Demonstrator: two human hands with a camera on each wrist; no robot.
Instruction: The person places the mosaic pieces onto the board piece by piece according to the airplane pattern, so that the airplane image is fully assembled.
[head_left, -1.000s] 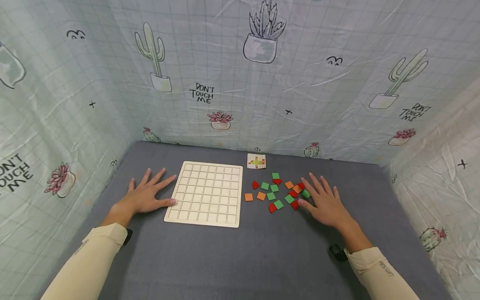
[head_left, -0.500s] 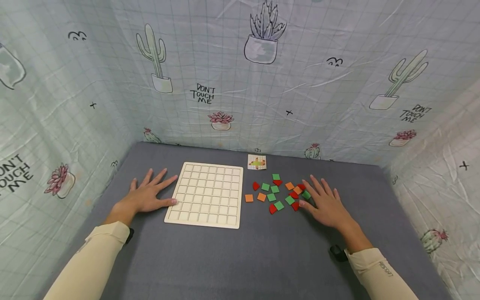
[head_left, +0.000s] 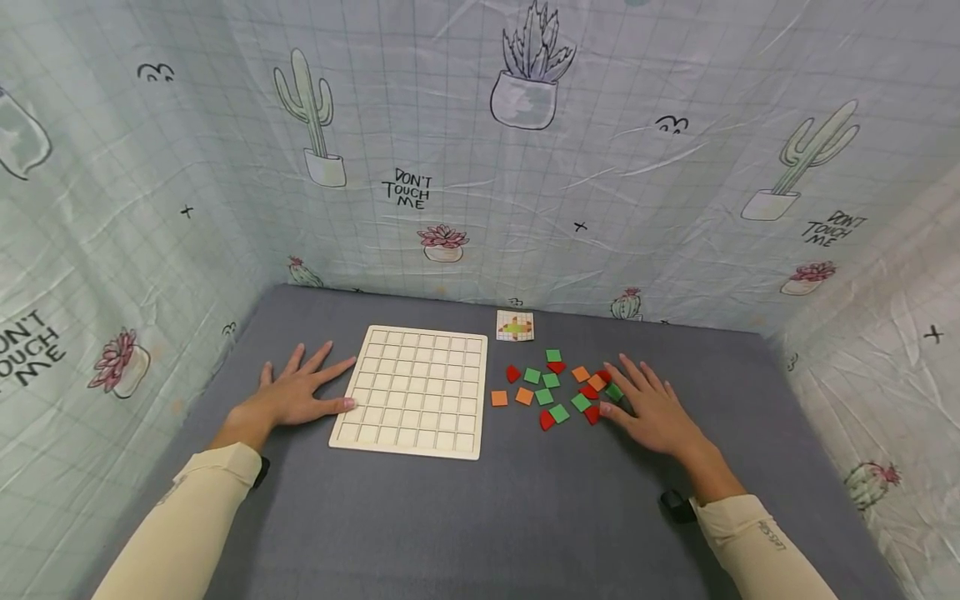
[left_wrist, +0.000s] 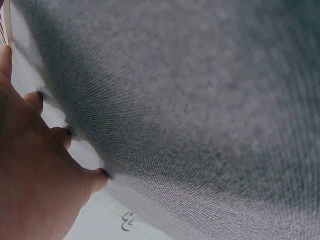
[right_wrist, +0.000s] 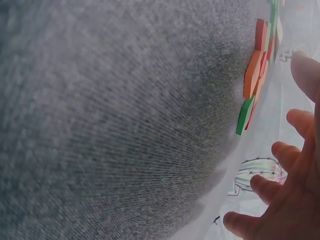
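Note:
In the head view a pale wooden board [head_left: 417, 393] with a grid of square recesses lies on the grey table. My left hand [head_left: 295, 396] rests spread at its left side, thumb tip at the board's edge. Right of the board are scattered flat pieces: green squares such as this green tile [head_left: 559, 412], orange squares such as this orange tile [head_left: 498, 398], and red wedge-like ones such as this red piece [head_left: 513, 373]. My right hand [head_left: 652, 414] hovers or rests beside them, fingers spread, holding nothing. Its thumb and fingertips are close to the nearest pieces.
A small card [head_left: 515, 326] with a coloured pattern on a grid lies behind the pieces. Patterned cloth walls [head_left: 517, 192] enclose the grey tabletop [head_left: 420, 525] at the back and both sides.

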